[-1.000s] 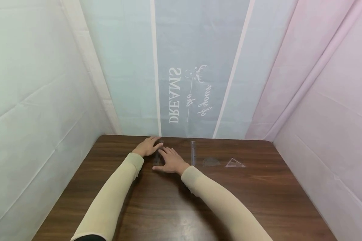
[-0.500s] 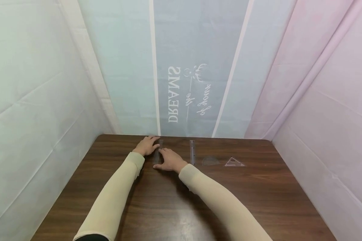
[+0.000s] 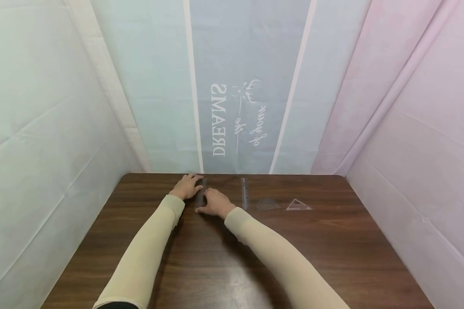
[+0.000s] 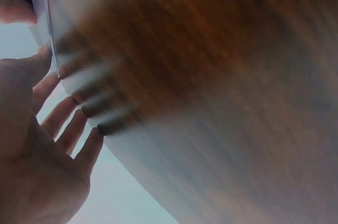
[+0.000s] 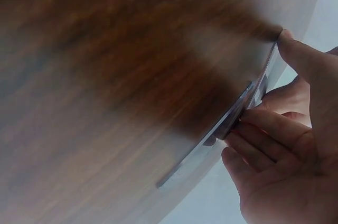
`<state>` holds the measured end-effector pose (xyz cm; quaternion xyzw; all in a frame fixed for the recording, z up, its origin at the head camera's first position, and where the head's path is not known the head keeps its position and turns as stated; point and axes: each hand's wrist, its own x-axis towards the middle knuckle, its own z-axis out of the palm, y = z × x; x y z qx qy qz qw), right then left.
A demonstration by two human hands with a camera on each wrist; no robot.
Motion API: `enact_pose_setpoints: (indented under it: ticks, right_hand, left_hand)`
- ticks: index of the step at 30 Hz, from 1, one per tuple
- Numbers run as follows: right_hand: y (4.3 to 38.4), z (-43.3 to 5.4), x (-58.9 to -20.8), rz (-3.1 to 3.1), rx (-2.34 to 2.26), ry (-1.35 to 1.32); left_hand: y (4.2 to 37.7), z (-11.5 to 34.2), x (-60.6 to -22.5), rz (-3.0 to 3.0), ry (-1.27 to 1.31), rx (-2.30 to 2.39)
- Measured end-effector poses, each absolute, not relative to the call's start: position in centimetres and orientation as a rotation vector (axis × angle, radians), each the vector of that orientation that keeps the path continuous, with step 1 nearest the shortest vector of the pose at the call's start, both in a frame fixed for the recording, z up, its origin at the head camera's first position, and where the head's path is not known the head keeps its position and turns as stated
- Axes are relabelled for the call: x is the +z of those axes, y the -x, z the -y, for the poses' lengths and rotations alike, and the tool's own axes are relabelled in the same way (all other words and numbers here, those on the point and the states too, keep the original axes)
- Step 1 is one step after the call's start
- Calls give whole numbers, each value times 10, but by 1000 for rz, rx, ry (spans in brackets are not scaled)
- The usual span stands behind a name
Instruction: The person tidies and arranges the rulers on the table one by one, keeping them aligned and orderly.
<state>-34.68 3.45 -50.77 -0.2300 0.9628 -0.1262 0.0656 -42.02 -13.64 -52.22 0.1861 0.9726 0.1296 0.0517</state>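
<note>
A clear ruler [image 3: 201, 195] lies between the two hands near the table's far edge, its long side pointing away. At its left is the left hand [image 3: 186, 187], fingers spread and reaching forward, thumb at the ruler's side. In the left wrist view, fingertips of the left hand [image 4: 50, 139] meet the tabletop, with the index tip at the ruler's end. The right hand [image 3: 218, 203] holds the ruler from the right, thumb by its near end and bent fingers along its side. In the right wrist view, the right hand [image 5: 285, 145] partly covers the clear strip.
Right of the hands, a second clear ruler [image 3: 245, 194], a clear protractor [image 3: 268, 204] and a clear set square [image 3: 298, 206] lie in a row on the brown wooden table [image 3: 332, 249]. A printed curtain [image 3: 232, 128] hangs behind the far edge, with pale cloth walls at both sides.
The right hand's fingers have drawn in closer around the ruler, and more of the ruler shows between the hands. The left hand stays nearly still, and the head view has shifted slightly.
</note>
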Motion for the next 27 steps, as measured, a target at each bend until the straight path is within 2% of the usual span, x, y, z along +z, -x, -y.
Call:
enact_pose_setpoints:
  ticks: [27]
  right_hand:
    - [348,-37,-513,-2911,-433,681]
  left_hand:
    - [422,126,-508,-2911,-427,514]
